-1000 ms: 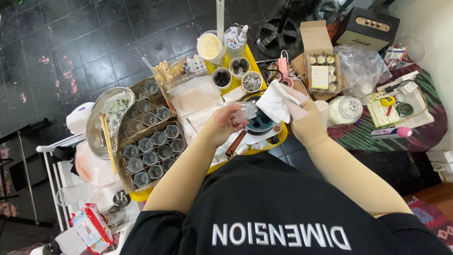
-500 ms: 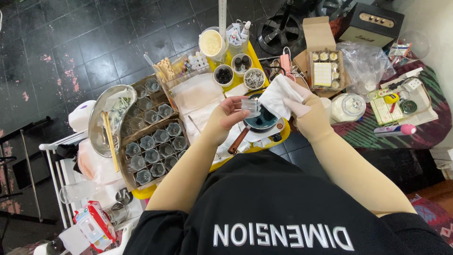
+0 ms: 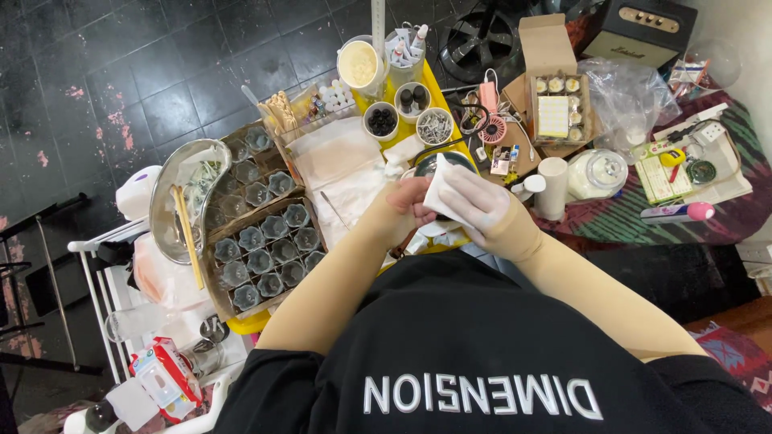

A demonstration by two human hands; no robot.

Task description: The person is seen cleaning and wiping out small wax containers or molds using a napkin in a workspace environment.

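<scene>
Both hands are now pulled back from the dark bowl toward the body. The right hand is wrapping a white tissue around something the left hand is gripping with curled fingers; that item is hidden, so wiping is probably continuing.

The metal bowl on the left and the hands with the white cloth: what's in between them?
In the head view, a cardboard tray of small glass jars lies between the metal bowl and the hands, then a white sheet.
</scene>
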